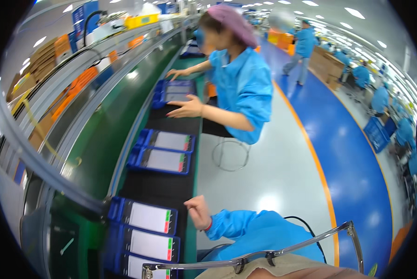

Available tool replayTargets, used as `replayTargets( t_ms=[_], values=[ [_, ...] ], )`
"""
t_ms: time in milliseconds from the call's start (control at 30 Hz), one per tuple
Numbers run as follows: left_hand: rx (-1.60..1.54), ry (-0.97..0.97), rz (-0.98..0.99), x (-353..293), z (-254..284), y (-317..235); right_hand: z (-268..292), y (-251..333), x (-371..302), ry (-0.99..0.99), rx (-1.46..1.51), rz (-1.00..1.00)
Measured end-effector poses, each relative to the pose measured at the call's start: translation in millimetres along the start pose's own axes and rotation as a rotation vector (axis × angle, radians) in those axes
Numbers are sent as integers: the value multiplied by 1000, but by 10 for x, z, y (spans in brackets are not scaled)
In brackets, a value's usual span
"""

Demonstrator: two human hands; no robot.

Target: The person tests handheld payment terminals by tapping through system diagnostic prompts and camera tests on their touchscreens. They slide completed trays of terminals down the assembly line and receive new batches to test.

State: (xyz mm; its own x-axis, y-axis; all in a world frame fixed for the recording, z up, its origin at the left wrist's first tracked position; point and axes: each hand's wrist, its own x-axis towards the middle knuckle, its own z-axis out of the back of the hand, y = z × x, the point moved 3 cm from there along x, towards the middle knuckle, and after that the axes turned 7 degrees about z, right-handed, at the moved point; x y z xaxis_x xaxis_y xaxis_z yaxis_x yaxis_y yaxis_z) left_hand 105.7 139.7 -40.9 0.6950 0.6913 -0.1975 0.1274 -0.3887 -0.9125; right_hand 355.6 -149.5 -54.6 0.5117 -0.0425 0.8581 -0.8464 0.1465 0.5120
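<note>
My right hand (198,213), in a blue sleeve, is at the right edge of the black work surface (153,187). Its fingers are curled in, and nothing shows in them. My left hand is out of sight. Just left of the right hand are blue trays (117,215) with flat dark-framed devices whose fronts are white; one such device (149,217) is closest to the hand. Red and green patches mark their right ends. Farther up the bench, another blue tray (137,151) carries two similar white-fronted devices (165,160).
A co-worker (241,88) in blue sits farther along, both hands over another tray (158,93). A green conveyor (108,118) runs along the left, with a grey rail (45,165) nearer. A wire-legged stool (230,156) stands beyond my arm. A blue walkway (329,135) lies to the right.
</note>
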Motion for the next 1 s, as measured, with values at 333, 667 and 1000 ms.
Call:
replayTargets(
  t_ms=[333,667,1000],
  values=[
    [130,35,70,73,59,10,14,-23,41,21,-35,35],
    [185,57,59,-43,371,-61,44,0,41,63,66,-187],
    [727,-268,-241,-498,1371,-130,-427,1410,269,803,634,133]
  ],
)
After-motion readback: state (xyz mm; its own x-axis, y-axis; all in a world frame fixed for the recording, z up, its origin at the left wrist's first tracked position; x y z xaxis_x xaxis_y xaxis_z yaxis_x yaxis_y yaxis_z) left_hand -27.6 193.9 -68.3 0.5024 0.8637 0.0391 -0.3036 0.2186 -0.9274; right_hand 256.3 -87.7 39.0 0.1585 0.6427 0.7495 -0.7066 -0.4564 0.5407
